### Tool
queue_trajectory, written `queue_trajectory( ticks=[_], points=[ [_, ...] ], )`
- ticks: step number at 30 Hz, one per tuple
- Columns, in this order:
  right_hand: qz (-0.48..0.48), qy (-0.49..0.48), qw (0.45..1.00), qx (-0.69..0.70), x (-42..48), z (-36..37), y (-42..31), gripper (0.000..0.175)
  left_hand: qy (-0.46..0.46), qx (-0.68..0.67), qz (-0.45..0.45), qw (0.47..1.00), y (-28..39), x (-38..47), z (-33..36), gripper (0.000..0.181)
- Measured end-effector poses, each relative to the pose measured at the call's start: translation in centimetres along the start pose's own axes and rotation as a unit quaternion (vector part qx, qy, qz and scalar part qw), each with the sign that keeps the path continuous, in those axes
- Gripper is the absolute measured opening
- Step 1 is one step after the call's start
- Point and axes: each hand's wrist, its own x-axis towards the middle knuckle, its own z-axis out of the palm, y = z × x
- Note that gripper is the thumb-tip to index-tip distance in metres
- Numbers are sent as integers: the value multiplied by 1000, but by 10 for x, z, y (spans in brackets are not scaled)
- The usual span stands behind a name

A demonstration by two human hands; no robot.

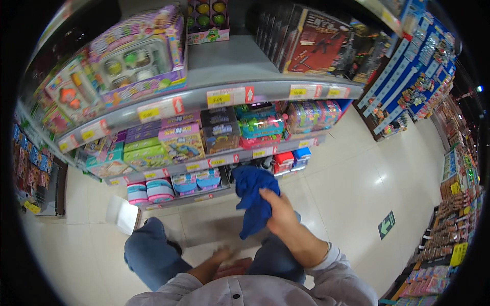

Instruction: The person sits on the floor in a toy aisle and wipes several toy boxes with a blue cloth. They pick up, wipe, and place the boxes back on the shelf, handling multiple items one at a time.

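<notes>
A crumpled blue cloth (255,199) hangs from my right hand (282,212), pinched between thumb and fingers. It is held in front of the lower shelves and covers part of the bottom one. My left hand (225,254) is low between my knees, close to my body. Motion blurs its fingers, so I cannot tell whether they are apart or closed. Just beyond the cloth are a red box (283,162) and a blue box (301,158) at the right end of the bottom shelf (203,197).
The upper shelf (229,63) carries boxed toy sets (134,63) and a red toy-gun box (317,44). The middle shelf holds cartons (220,128) and turquoise toys (262,126). A white open box (124,214) stands by my left knee. Right are racks (413,84) and a floor arrow sign (386,225).
</notes>
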Motion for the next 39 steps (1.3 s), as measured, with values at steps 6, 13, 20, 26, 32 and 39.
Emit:
queue_trajectory(
  ticks=[6, 13, 20, 26, 32, 39],
  points=[
    [184, -42, 981, -44, 46, -21, -20, 35, -84, -154, -67, 982, -12, 21, 73, 57],
    [169, -44, 971, -162, 96, -55, -52, 35, -119, -190, -35, 974, 53, 31, 67, 59],
    [59, -48, 967, -245, 68, -97, -74, 31, -92, -219, 73, 969, 138, 49, 78, 62],
    [9, -121, 976, -180, 18, -127, -84, 30, 151, -155, 45, 975, 155, -3, -27, 61],
    [79, -184, 934, -296, -22, -127, -39, 34, 131, -765, 112, 621, 196, -115, -141, 71],
    [-300, -266, 769, -498, -28, -118, -55, 40, 83, -864, 204, 453, 216, -168, -184, 46]
  ],
)
